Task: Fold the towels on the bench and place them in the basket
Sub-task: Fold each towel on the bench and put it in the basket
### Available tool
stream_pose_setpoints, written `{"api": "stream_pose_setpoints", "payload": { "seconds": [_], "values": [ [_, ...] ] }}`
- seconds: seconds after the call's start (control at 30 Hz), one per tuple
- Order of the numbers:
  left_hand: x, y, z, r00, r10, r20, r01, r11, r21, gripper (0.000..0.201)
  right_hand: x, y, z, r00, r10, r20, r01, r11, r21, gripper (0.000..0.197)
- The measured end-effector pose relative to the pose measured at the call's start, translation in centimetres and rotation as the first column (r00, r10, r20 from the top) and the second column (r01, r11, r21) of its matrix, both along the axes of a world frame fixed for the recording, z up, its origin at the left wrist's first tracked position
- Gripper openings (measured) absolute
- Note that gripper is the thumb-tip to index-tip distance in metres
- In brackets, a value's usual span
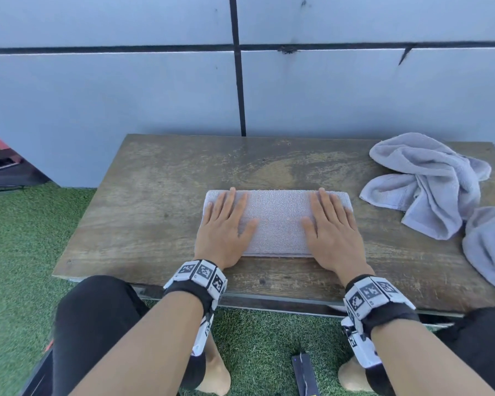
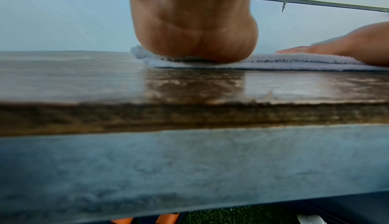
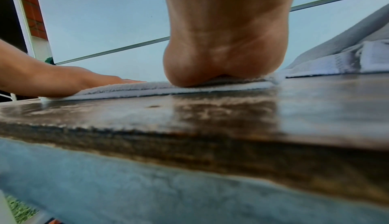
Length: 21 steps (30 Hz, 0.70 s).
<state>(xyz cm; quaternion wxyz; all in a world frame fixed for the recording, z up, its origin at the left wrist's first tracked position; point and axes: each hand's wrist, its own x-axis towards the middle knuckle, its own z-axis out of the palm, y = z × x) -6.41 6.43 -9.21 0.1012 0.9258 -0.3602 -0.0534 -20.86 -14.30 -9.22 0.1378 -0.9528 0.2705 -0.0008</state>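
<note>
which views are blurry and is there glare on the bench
Head view: even light, folded towel sharp, bench matte, edges bowed by the wide lens. Left wrist view: left hand close and soft, bench edge blurred. Right wrist view: right hand blurred, glossy reflections on the wood.

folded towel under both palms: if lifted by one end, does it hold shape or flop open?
Likely flops: the folded towel is soft terry, and the loose towel beside it slumps in limp folds. Layers probably splay, since only the left hand and right hand press them flat. It looks thin and light; it may slide on the worn bench.
</note>
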Motion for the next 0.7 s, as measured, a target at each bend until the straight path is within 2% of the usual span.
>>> {"api": "stream_pose_setpoints", "payload": {
  "seconds": [0.1,0.23,0.27,0.37,0.4,0.53,0.6,0.7],
  "values": [
    [0.4,0.9,0.3,0.999,0.018,-0.044,-0.017,1.0,0.021,0.068,-0.5,-0.6,0.2,0.999,-0.038,-0.022,0.039,0.999,0.012,0.065],
    [0.1,0.8,0.9,0.994,0.05,-0.102,-0.042,0.996,0.084,0.069,-0.1,0.1,1.3,0.991,-0.062,-0.121,0.065,0.998,0.016,0.064],
    [-0.2,0.7,1.1,0.992,0.074,-0.106,-0.064,0.993,0.098,0.07,-0.1,0.5,1.9,0.99,-0.075,-0.117,0.073,0.997,-0.019,0.063],
    [-1.1,0.7,2.2,0.988,0.137,-0.063,-0.125,0.978,0.165,0.072,-0.8,2.6,3.3,0.996,-0.023,0.085,0.041,0.977,-0.208,0.04],
    [-1.4,0.8,2.7,0.988,0.152,-0.04,-0.142,0.972,0.185,0.073,-1.3,3.4,3.4,0.99,0.012,0.144,0.018,0.979,-0.202,0.032],
    [-3.3,1.0,4.7,0.979,0.2,0.045,-0.205,0.946,0.25,0.072,-2.5,5.3,2.9,0.985,0.048,0.164,-0.042,0.998,-0.04,0.027],
    [-4.2,1.4,5.6,0.977,0.206,0.06,-0.215,0.946,0.244,0.059,-2.9,5.2,2.8,0.978,0.065,0.199,-0.068,0.998,0.01,0.032],
    [-5.1,2.9,6.4,0.975,0.187,-0.122,-0.177,0.981,0.086,0.039,-3.6,4.5,2.3,0.979,0.073,0.19,-0.102,0.983,0.149,0.057]
  ]
}}
